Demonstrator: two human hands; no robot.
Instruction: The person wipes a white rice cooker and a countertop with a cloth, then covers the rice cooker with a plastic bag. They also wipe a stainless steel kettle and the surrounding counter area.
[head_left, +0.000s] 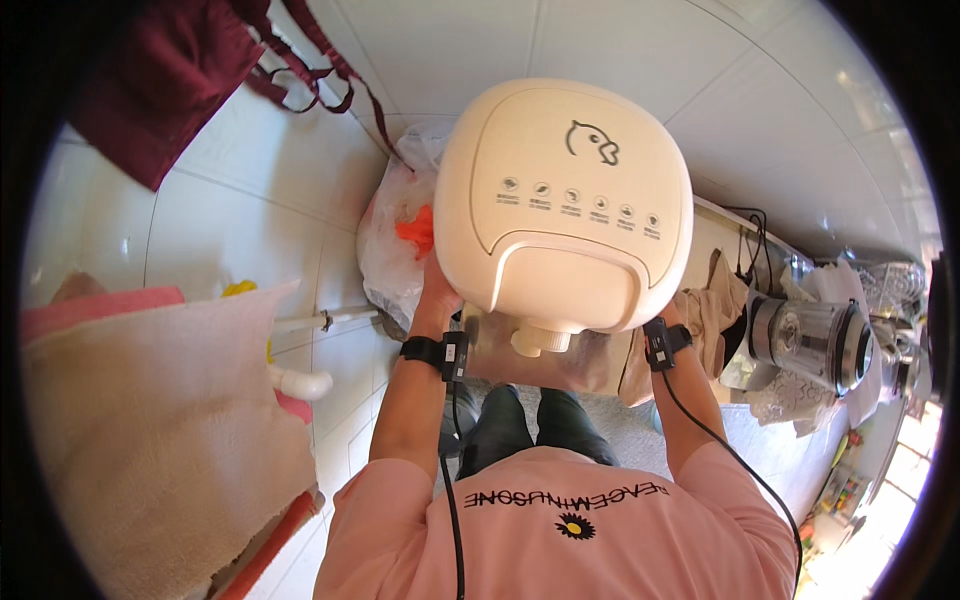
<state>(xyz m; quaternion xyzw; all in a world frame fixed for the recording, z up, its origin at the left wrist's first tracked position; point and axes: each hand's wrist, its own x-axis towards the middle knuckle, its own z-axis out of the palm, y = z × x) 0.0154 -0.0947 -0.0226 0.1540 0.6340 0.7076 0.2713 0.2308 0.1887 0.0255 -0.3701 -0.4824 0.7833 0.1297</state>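
A cream air fryer (577, 187) with a bird drawing, a row of small icons and a dial at its front fills the upper middle of the head view. My left hand (439, 289) is against its lower left side, the fingers mostly hidden by the appliance. On the right side, my right hand (670, 311) holds it too, only a small part showing behind the casing. Black straps with small boxes and cables are round both wrists. Below the appliance shows a shiny metallic surface (510, 367).
A white plastic bag (386, 247) with something orange-red stands behind at the left. A maroon apron (180, 82) hangs upper left, towels (165, 442) lower left. To the right are a crumpled beige cloth (709, 307), a blender with a clear jug (810, 341), black cables and glassware.
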